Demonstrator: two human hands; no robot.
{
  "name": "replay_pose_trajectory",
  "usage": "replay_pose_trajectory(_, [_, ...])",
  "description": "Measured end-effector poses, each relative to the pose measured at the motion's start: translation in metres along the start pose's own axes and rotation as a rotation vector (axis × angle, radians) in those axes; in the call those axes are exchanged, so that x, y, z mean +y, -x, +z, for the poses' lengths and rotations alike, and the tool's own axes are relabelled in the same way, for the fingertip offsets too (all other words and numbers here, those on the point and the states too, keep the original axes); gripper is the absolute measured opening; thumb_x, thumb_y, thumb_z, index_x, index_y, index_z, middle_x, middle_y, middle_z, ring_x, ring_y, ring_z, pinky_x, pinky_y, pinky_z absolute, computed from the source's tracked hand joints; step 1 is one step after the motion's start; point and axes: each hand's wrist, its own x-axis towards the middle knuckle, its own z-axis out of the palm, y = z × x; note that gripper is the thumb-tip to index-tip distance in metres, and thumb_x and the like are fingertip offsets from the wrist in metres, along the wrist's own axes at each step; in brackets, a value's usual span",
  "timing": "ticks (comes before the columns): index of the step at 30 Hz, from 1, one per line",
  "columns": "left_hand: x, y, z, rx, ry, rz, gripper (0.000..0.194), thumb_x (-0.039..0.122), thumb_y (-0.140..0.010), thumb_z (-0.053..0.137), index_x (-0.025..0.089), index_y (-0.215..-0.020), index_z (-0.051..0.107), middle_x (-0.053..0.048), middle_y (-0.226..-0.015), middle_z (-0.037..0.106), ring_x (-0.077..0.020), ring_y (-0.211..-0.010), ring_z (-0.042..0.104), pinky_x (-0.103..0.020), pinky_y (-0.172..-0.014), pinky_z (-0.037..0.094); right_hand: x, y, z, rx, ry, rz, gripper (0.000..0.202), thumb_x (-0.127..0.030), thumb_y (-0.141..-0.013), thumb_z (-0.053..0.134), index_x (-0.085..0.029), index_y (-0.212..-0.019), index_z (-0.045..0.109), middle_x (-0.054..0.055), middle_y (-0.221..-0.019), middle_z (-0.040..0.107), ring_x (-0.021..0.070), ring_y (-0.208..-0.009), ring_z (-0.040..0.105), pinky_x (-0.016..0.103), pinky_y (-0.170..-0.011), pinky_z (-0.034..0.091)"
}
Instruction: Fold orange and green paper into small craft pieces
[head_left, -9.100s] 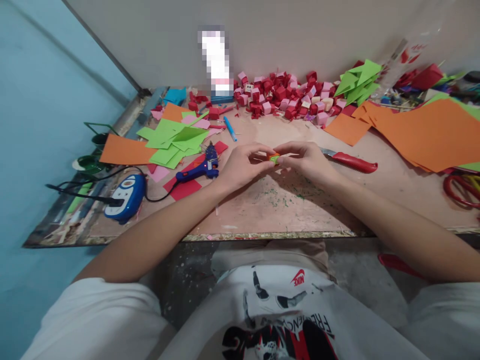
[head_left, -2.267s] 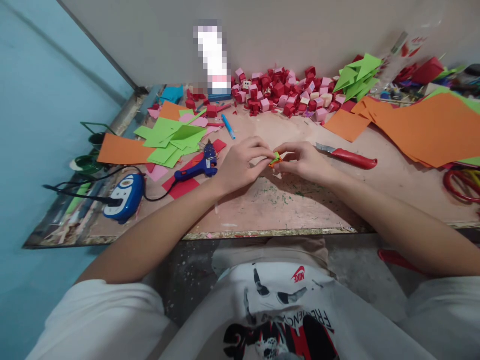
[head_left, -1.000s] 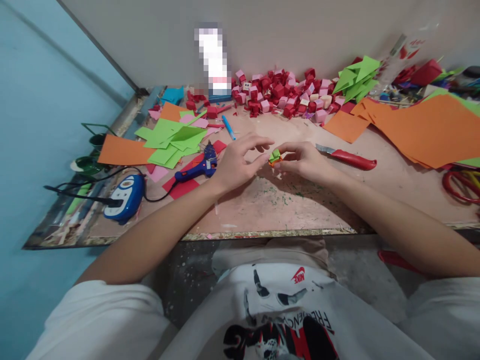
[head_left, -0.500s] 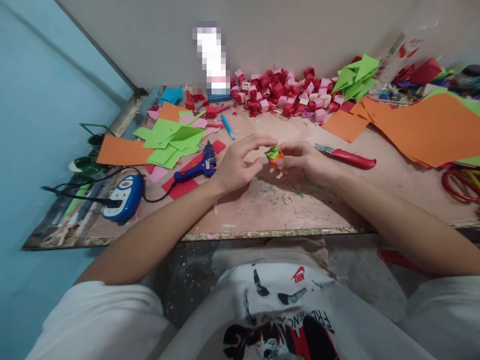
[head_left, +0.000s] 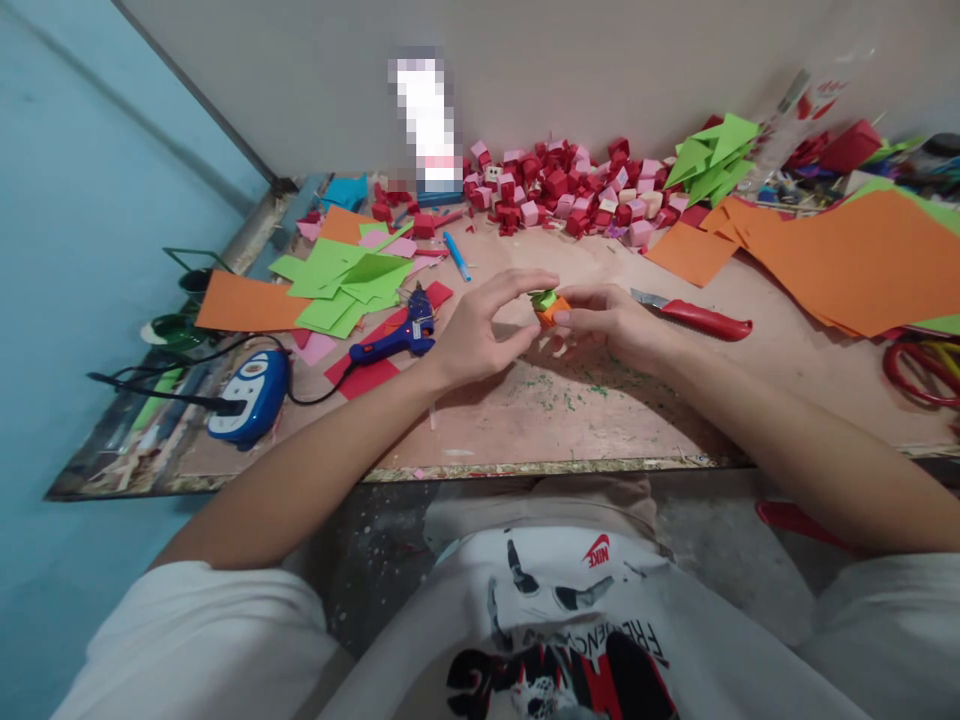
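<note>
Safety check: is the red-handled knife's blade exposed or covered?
Exposed: its bare metal blade shows beyond the red handle.

just below center: tabletop (head_left: 487, 430) pretty open | left-center: glue gun (head_left: 397, 340)'s in the way | right-center: knife (head_left: 705, 318) too | top-center: cube pile (head_left: 559, 185)

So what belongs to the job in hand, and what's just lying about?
Likely the work: orange-and-green piece, held in the right hand; matching green sheets, orange sheets; perhaps glue gun.
Apparently lying about: clear bottle, blue pen, red and pink pieces.
</note>
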Motion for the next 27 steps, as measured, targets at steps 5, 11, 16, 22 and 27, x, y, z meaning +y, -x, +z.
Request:
replay_pose_trajectory(5, [0.0019,-0.0011,-0.0033,0.002,-0.031,-0.058,0.045,0.023,-0.100,0.072,0.027,-0.145,0.076,-0.010,-0.148,0.082,-0.0285,-0.137,0.077,-0.045,-0.112,0.063,-0.0024,0.0004,0.0032,0.029,-0.050,0.010,0.041,-0.046,-0.086,0.104,-0.025,-0.118,0.089,0.009,-0.113,0.088,0.0256,-0.091,0.081,0.038,-0.080,0.068])
replay_pose_trajectory(11, [-0.0024,-0.0003,-0.0018,0.069,-0.053,-0.098,0.042,0.021,-0.101,0.073,0.027,-0.143,0.077,-0.010,-0.153,0.080,-0.0256,-0.134,0.078,-0.038,-0.105,0.063,-0.0037,-0.0018,0.0065,0.098,-0.158,-0.010,0.055,-0.046,-0.074,0.111,-0.027,-0.110,0.074,0.001,-0.096,0.087,0.0225,-0.076,0.081,0.033,-0.065,0.063])
replay_pose_trajectory(16, [-0.0045,-0.0013,-0.0007,0.119,-0.040,-0.093,0.038,0.019,-0.098,0.079,0.027,-0.136,0.079,-0.009,-0.149,0.081,-0.0249,-0.134,0.078,-0.035,-0.101,0.064,-0.0057,-0.0017,0.0089,0.124,-0.149,-0.012,0.054,-0.050,-0.073,0.111,-0.027,-0.106,0.075,0.002,-0.091,0.085,0.0214,-0.072,0.078,0.033,-0.064,0.062])
replay_pose_trajectory(22, [-0.0004,-0.0030,0.0021,0.163,-0.014,-0.109,0.016,0.020,-0.098,0.083,0.023,-0.114,0.083,-0.006,-0.120,0.083,-0.0210,-0.113,0.080,-0.033,-0.093,0.067,-0.0021,-0.0036,0.0067,0.138,-0.150,-0.035,0.050,-0.050,-0.079,0.108,-0.025,-0.109,0.077,0.004,-0.097,0.085,0.0213,-0.075,0.079,0.033,-0.066,0.063])
replay_pose_trajectory(27, [0.0014,-0.0016,0.0044,0.129,0.013,-0.183,0.010,0.025,-0.101,0.083,0.022,-0.110,0.085,-0.005,-0.110,0.086,-0.0187,-0.099,0.081,-0.033,-0.092,0.068,-0.0004,-0.0041,0.0053,0.145,-0.146,-0.053,0.048,-0.046,-0.081,0.107,-0.024,-0.109,0.075,0.003,-0.096,0.084,0.0209,-0.074,0.079,0.033,-0.064,0.062])
